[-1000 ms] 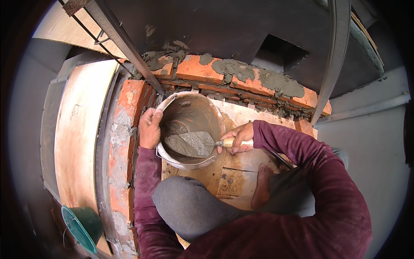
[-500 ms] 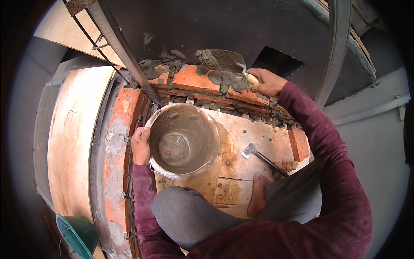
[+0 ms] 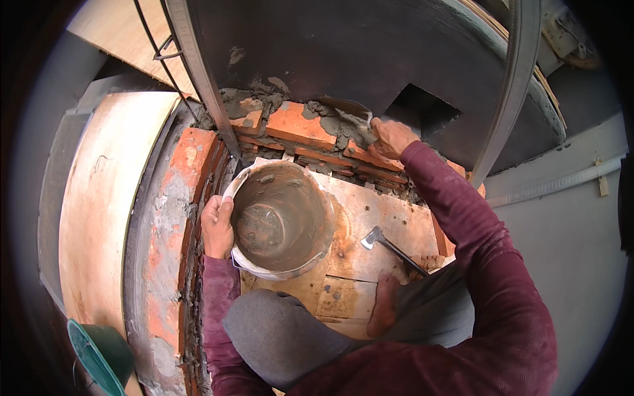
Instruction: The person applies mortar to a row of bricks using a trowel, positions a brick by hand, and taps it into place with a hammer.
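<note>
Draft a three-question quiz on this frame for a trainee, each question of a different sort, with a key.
1. What does the person's left hand grip?
2. True or false: the green bucket is at the picture's lower right.
3. Fill in: the right hand holds a ____ by the brick wall.

Key:
1. The rim of the mortar-stained bucket.
2. False; the green bucket is at the lower left.
3. Trowel.

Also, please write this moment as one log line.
Left hand: grips bucket by rim | right hand: holds trowel at brick wall | dark-handled tool: on boards
</note>
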Demonstrator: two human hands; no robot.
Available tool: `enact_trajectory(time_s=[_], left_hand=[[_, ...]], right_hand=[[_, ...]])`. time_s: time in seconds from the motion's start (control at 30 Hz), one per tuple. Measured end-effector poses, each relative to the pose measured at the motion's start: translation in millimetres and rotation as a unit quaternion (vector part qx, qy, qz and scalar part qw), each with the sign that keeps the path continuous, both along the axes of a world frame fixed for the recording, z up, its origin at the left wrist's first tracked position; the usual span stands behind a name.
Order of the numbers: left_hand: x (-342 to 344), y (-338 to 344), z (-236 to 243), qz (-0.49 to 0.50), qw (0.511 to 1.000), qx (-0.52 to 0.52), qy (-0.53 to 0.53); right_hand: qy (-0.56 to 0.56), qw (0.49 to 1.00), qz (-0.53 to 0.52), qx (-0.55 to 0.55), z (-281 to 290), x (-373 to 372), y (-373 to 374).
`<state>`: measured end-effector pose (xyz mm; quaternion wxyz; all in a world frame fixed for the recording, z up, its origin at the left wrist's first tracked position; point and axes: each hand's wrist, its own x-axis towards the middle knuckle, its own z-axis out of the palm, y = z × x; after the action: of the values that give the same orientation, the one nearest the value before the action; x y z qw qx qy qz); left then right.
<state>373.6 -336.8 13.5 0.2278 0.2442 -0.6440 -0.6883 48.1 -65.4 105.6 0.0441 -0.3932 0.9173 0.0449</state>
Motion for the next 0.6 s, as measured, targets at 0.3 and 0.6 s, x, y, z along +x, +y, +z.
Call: enact_trajectory(time_s=[0.3,0.6], left_hand=[[9,3,1,0.012,1.000,-0.027,-0.010],[2,3,5,-0.003,0.999,-0.047,-0.010]], right_hand=[[0.026,0.997,0.063,0.038,2,3,14],[0.071,0.992,0.092,0.041,8,-2,-83]])
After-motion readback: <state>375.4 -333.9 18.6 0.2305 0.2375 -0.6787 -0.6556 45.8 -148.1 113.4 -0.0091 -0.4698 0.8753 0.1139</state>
